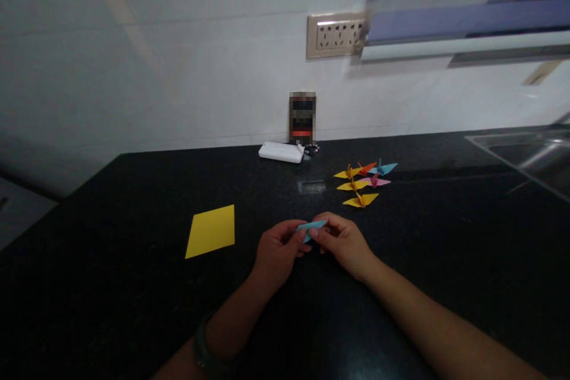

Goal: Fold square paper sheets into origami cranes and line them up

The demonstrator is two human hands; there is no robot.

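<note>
A small folded piece of light blue paper (312, 225) is held between both hands over the dark countertop. My left hand (280, 246) pinches its left side, with the thumb on top. On the other side, my right hand (342, 240) grips it between thumb and fingers. Parts of the paper are hidden behind the fingertips. Beyond my right hand stand several folded paper cranes: a yellow one (361, 200) nearest, a pink one (374, 181), an orange one (366, 168) and a blue one (383, 168) among them. To the left lies a flat yellow paper sheet (212, 231).
A white power bank (281, 152) with a beaded strap (313, 149) lies near the wall, by an upright pixelated object (303, 117). A wall socket (336, 35) is above. The metal sink (529, 154) edges the countertop (133, 202) at right.
</note>
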